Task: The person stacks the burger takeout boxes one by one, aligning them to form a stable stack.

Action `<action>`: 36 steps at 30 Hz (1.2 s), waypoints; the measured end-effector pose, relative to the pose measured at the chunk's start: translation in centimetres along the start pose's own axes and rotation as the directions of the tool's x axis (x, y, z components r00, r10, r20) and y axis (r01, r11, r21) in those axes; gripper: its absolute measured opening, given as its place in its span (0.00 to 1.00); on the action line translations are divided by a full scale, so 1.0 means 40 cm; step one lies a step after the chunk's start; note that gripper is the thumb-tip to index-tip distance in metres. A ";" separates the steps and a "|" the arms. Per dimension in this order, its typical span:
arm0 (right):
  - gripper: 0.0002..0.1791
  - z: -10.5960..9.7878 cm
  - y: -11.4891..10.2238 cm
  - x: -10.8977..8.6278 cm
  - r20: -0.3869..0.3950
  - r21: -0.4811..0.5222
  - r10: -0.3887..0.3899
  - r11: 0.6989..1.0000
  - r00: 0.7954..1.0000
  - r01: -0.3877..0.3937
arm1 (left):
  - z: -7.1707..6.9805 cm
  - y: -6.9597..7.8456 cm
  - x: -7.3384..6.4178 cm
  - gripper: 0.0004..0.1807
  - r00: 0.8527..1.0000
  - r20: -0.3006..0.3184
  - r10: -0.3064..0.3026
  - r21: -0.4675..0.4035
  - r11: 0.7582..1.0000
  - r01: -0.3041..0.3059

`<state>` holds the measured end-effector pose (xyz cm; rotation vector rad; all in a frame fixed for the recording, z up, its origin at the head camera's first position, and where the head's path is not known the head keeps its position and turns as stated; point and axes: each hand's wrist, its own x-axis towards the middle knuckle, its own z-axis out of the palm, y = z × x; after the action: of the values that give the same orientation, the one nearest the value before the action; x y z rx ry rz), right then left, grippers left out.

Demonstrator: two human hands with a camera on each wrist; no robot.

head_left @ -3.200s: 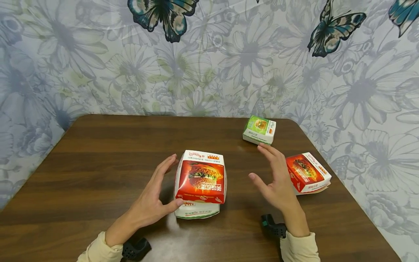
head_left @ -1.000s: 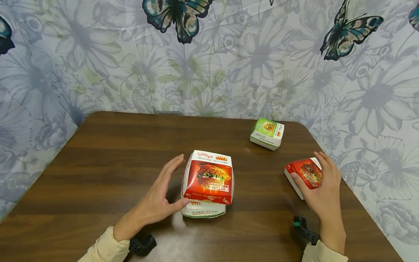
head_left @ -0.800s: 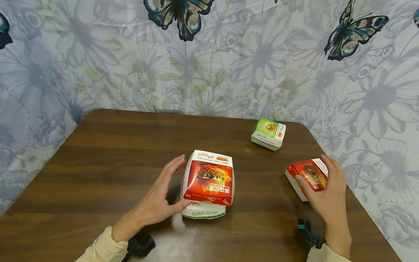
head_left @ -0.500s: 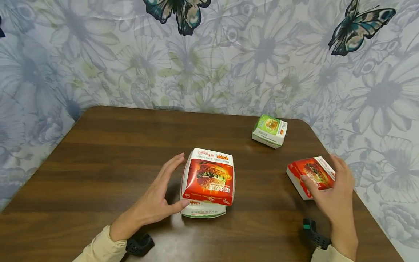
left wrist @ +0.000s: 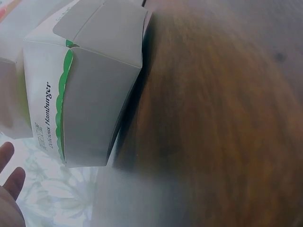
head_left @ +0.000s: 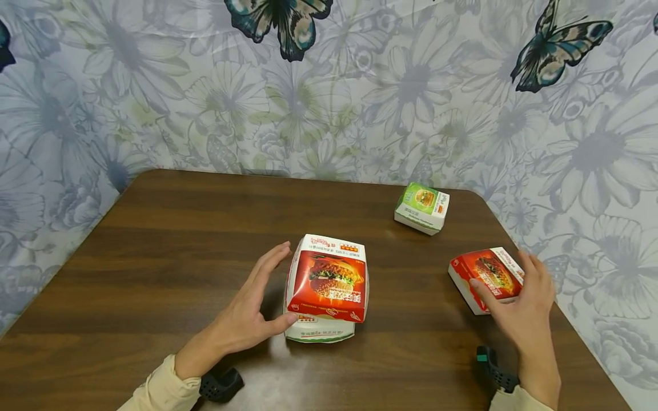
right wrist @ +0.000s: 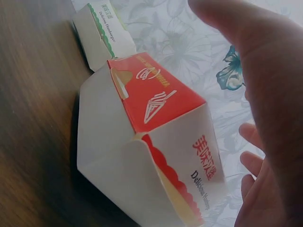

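Note:
Two hamburger boxes are stacked in the middle of the table in the head view. On top is a red box (head_left: 331, 279) with a burger picture, and below it a white box with a green scalloped edge (left wrist: 94, 104). Beside the stack, my left hand (head_left: 244, 314) has its fingers extended along the left side, thumb at the front corner. A second red hamburger box (head_left: 485, 277) lies at the right. My right hand (head_left: 524, 302) is spread around its near right side, thumb close over its front edge. In the right wrist view, the thumb stands apart from this box.
A smaller green-and-white hamburger box (head_left: 422, 206) sits near the far right edge of the brown wooden table (head_left: 180, 240). Behind the table hangs a floral cloth (head_left: 319, 114) with butterflies. Each wrist carries a black band (head_left: 221, 385).
My right hand has moved right, from in front of the green box to the red box at the right. My left hand has stayed beside the stack. The head view has shifted slightly.

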<state>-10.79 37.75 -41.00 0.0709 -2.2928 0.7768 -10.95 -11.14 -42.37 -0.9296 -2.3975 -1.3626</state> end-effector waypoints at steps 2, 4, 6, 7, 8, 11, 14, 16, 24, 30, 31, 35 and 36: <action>0.56 0.000 0.000 -0.003 0.018 -0.017 0.039 0.999 0.999 -0.039 | 0.001 -0.001 0.000 0.58 1.000 0.001 -0.001 -0.003 1.000 0.001; 0.55 -0.002 -0.001 -0.005 0.040 -0.038 0.080 0.996 0.996 -0.078 | 0.001 -0.002 0.000 0.57 1.000 0.001 0.000 -0.007 1.000 0.000; 0.56 -0.002 -0.001 -0.007 0.066 -0.070 0.120 0.991 0.991 -0.115 | 0.002 -0.003 0.000 0.57 1.000 0.004 0.000 -0.011 1.000 0.000; 0.56 -0.002 -0.001 -0.009 0.082 -0.085 0.141 0.987 0.987 -0.134 | 0.003 -0.002 0.000 0.57 1.000 0.005 0.000 -0.013 1.000 0.000; 0.56 -0.002 0.000 -0.011 0.097 -0.102 0.159 0.984 0.982 -0.149 | 0.003 -0.003 0.000 0.57 1.000 0.007 -0.001 -0.014 1.000 0.001; 0.57 -0.001 0.003 -0.017 0.139 -0.142 0.206 0.972 0.969 -0.186 | 0.004 -0.003 -0.001 0.57 1.000 0.013 -0.002 -0.016 1.000 0.003; 0.57 -0.001 0.004 -0.020 0.164 -0.156 0.233 0.966 0.959 -0.208 | 0.003 -0.001 -0.001 0.57 1.000 0.014 -0.005 -0.018 1.000 0.006; 0.58 -0.002 0.003 -0.019 0.172 -0.164 0.244 0.962 0.954 -0.217 | 0.002 -0.001 -0.001 0.57 1.000 0.014 -0.007 -0.018 1.000 0.007; 0.58 -0.004 -0.007 -0.012 0.203 -0.207 0.312 0.940 0.928 -0.270 | 0.001 0.000 -0.001 0.57 1.000 0.016 -0.004 -0.007 1.000 0.004; 0.61 -0.004 -0.008 -0.010 0.221 -0.244 0.383 0.912 0.897 -0.330 | 0.002 -0.001 -0.002 0.57 1.000 0.015 0.004 0.000 1.000 -0.004; 0.61 -0.004 -0.007 -0.009 0.229 -0.251 0.392 0.908 0.891 -0.335 | 0.002 -0.001 -0.002 0.57 1.000 0.015 0.005 0.000 1.000 -0.005; 0.61 -0.003 -0.004 -0.010 0.261 -0.278 0.420 0.895 0.869 -0.349 | 0.001 0.001 -0.002 0.57 1.000 0.018 0.008 0.003 1.000 -0.008; 0.60 -0.003 -0.005 -0.010 0.268 -0.284 0.428 0.891 0.863 -0.354 | 0.001 0.001 -0.002 0.57 1.000 0.018 0.011 0.004 1.000 -0.011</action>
<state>-10.37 37.59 -41.11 -0.4206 -2.7437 0.7385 -10.86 -11.12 -42.39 -0.9569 -2.4041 -1.3509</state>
